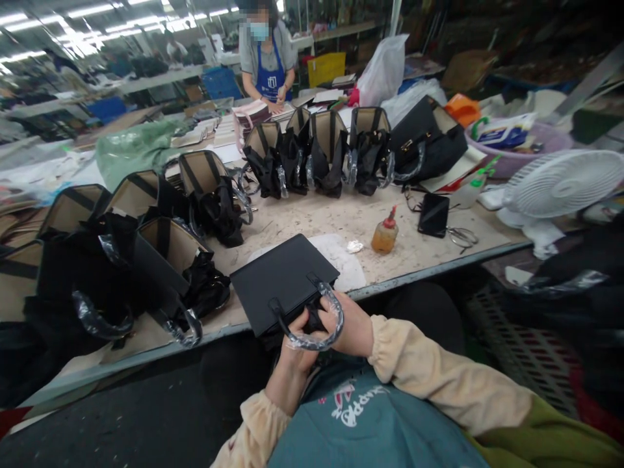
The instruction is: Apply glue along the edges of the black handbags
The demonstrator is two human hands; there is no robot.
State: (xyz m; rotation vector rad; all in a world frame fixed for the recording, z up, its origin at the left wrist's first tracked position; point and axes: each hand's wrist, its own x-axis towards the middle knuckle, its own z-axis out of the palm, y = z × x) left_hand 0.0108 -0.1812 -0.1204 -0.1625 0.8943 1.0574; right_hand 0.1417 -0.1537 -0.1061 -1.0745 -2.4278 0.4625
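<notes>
A black handbag point(285, 276) lies on its side at the table's near edge, its plastic-wrapped handle point(337, 325) looping toward me. My left hand point(298, 341) and my right hand point(348, 322) meet at the bag's near end, inside the handle loop. Both have their fingers closed on black fabric point(313, 317) there, which looks like the bag's lining. The handle partly covers the fingers. Under the bag's far side is a white sheet point(344, 260). A bottle of amber liquid with a red tip point(385, 235) stands to the right, beside a crumpled scrap point(355, 246).
Several unfinished black bags point(163, 250) stand left and along the back of the table point(277, 218). At right are a phone point(433, 214), scissors point(462, 238), a white fan point(560, 185) and a purple basin point(507, 153). Across the table stands a person in a blue apron point(271, 71).
</notes>
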